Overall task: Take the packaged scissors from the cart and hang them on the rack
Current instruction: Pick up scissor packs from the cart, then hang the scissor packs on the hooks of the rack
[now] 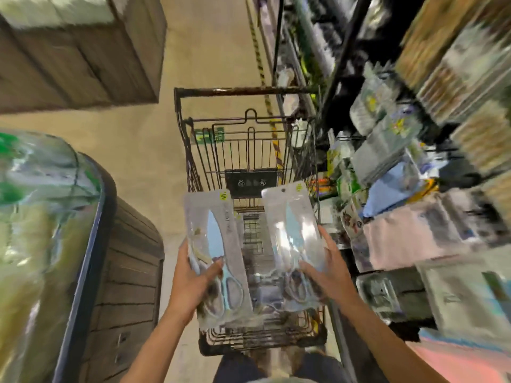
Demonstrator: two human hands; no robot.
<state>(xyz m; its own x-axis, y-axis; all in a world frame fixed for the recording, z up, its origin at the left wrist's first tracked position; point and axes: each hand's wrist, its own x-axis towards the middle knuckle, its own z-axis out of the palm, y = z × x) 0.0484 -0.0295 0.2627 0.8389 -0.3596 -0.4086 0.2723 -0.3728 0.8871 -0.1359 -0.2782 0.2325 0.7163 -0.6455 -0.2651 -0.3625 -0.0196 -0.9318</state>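
Two clear packages of light-blue scissors are held up over the wire cart (193, 164). My left hand (193, 283) grips the left scissors package (218, 233) by its lower left side, thumb across the front. My right hand (329, 269) grips the right scissors package (290, 230) at its lower right edge. Both packages stand upright, each with a yellow sticker near the top. More packages lie blurred in the cart's bottom. The rack (387, 150) of hanging goods runs along the right side.
A large plastic-wrapped bundle (36, 217) on a dark bin fills the left. Brown cartons (77, 51) stand at the upper left. Beige floor (210, 51) stretches ahead of the cart, with a yellow-black striped line beside the shelves. The view is motion-blurred.
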